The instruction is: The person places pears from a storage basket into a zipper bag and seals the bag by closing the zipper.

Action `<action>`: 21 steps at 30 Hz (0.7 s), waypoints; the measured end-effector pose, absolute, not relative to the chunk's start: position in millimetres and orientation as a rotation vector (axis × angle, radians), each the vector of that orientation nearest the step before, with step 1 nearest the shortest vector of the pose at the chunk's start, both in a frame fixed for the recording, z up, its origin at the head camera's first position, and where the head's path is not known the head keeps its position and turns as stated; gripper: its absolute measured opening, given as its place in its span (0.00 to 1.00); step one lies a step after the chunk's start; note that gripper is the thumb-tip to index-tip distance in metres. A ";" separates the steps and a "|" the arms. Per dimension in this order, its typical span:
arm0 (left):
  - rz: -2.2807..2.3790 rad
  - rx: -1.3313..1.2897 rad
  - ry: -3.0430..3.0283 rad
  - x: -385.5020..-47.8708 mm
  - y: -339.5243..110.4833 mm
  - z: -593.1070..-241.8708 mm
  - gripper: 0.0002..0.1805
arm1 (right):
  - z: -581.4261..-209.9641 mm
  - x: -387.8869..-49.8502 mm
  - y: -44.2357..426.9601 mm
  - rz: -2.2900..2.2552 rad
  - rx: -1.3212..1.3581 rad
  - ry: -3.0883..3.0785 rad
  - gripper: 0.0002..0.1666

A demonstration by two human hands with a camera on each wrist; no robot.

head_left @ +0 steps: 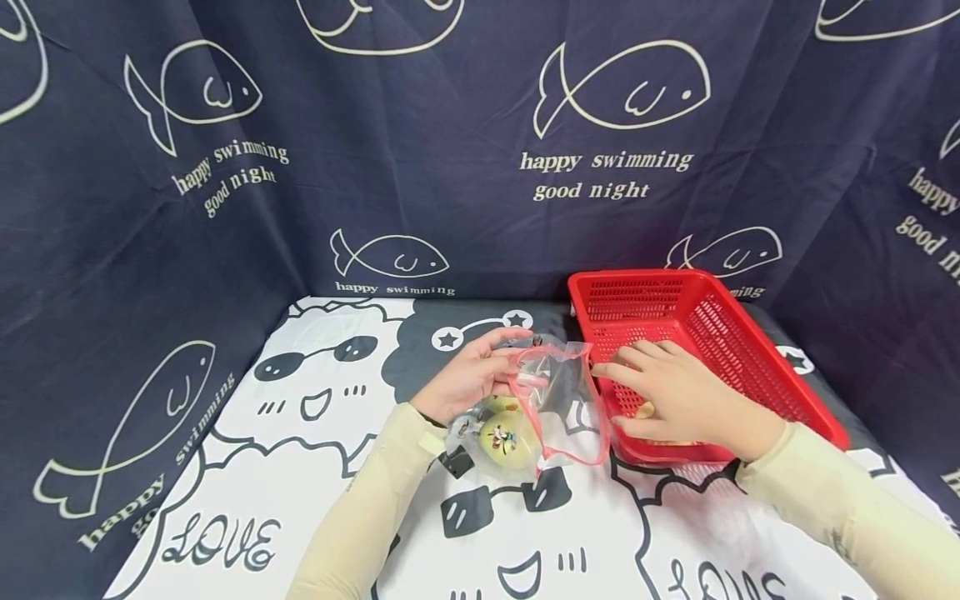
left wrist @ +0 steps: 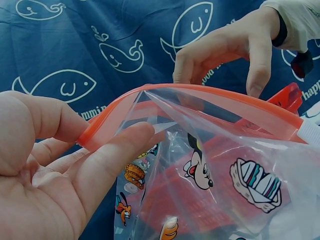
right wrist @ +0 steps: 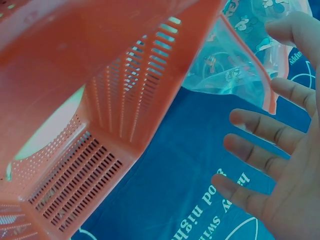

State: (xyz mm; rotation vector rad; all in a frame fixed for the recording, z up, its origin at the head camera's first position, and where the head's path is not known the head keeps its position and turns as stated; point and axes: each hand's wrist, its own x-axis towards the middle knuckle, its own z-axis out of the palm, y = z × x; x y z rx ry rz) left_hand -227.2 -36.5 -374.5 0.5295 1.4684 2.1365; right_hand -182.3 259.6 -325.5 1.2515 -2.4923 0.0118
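fingers [left wrist: 120, 150] of l hand [head_left: 476, 371] pinch clear bag [head_left: 558, 392] at red rim; pale green round item [head_left: 501, 442] inside, bag just l of red basket [head_left: 738, 350]. r hand [head_left: 667, 392] spread wide at basket's near-l part, no visible hold. poss. risk: l pinch slips, mouth sags, or rim snags basket edge. bare patterned cloth [head_left: 300, 479] l; basket wall tight r.

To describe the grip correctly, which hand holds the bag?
The left hand: it pinches the pink rim of the clear bag; the right hand hovers over the red basket.
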 end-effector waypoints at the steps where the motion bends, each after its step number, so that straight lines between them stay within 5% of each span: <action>1: 2.136 0.532 1.467 -227.1 -36.9 -374.5 0.27 | -325.5 -182.5 260.5 0.013 1.242 -2.502 0.36; 21: 2.134 0.545 1.461 -227.8 -38.1 -377.0 0.30 | -333.2 -193.1 284.8 0.020 1.170 -2.512 0.37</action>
